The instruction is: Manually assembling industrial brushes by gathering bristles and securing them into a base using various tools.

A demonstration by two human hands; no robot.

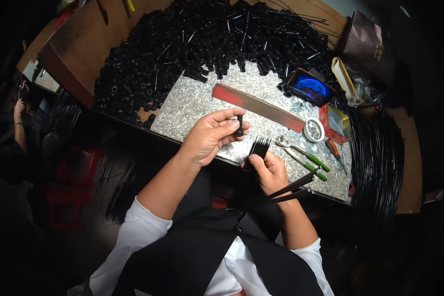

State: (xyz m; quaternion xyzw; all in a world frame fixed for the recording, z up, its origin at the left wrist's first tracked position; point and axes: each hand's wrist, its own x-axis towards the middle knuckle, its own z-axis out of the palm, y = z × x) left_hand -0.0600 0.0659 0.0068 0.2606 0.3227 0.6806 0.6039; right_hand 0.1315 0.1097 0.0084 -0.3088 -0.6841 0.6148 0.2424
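Note:
My left hand (207,135) is closed over the near edge of a stone-topped table (177,111), pinching a small black tubular part (239,125) upright between thumb and fingers. Close beside it on the right, my right hand (269,170) grips a bundle of thin black rods (260,147). Their fine pale tips fan out above the thumb. More dark rods (296,185) stick out to the right below this hand. Pliers with green handles (306,160) lie just beyond it on the table.
Behind the tabletop rises a large heap of black tubular parts (202,39). A red-ended bar (256,107), phone (310,87), white cup (313,130), red box (333,123) and orange-handled tool (334,149) sit there. Long black rods (380,167) drape at right. Another person (18,116) is far left.

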